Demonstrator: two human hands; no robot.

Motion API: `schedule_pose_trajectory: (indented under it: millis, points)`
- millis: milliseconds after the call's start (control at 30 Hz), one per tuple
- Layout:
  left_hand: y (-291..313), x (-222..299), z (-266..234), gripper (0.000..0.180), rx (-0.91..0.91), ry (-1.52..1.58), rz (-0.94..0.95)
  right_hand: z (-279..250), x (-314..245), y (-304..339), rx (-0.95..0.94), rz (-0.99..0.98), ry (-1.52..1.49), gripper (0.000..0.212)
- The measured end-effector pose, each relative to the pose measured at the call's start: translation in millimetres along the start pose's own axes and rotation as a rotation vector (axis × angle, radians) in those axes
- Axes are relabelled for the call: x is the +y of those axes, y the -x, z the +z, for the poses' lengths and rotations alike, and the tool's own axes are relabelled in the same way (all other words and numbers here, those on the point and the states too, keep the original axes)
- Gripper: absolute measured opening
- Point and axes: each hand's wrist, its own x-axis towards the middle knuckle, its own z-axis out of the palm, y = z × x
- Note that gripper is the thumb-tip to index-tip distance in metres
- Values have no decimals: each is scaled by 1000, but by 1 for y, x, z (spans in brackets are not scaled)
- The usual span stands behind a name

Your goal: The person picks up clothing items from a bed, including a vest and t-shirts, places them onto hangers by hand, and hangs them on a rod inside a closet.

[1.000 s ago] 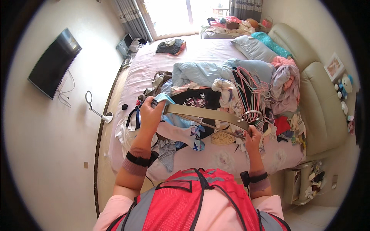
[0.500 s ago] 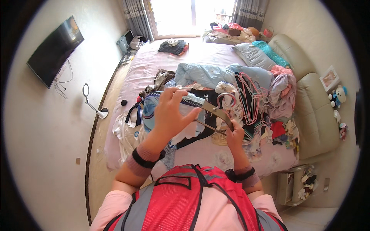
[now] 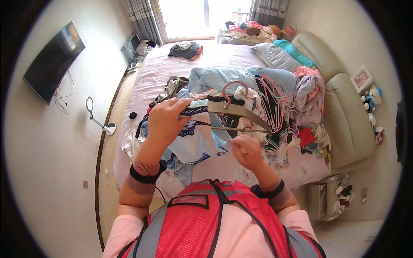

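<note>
My left hand (image 3: 165,122) is closed round a white and light-blue garment (image 3: 193,139) with a navy pattern, at the left end of a hanger. The hanger (image 3: 247,114) is wide and grey-brown, with a reddish hook pointing up and a lower bar. Its left part is inside or behind the fabric, while its right arm sticks out bare. Below the hanger bar is my right hand (image 3: 248,152), fingers curled and somewhat blurred, close to the garment's right edge. Whether fabric is pinched there is hidden.
Under my hands is a bed (image 3: 150,77) with a pink sheet. Pink hangers (image 3: 277,101) lie in a tangle to the right, beside a light-blue quilt (image 3: 223,79) and heaped clothes (image 3: 309,94). Dark folded clothes (image 3: 185,50) sit at the far end. A beige headboard (image 3: 348,120) borders the right.
My right hand has let go of the hanger's right end and moved down and left. The hanger has turned flatter across my view, its hook now upright. My left hand has closed on the garment.
</note>
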Motion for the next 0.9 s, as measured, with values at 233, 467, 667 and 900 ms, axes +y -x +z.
schedule_pose_trajectory:
  millis: [233, 467, 667, 900]
  points:
    - [14, -7, -19, 38, 73, 171, -65, 34, 19, 27, -977, 435, 60, 32]
    - [74, -64, -16, 33, 88, 111, -227, -16, 77, 31, -540, 190, 5, 19]
    - [100, -74, -9, 35, 37, 22, -312, -44, 72, 3, -559, 160, -55, 18]
    - [98, -54, 19, 36, -53, 43, -224, -14, 2, -52, -451, -13, -283, 36]
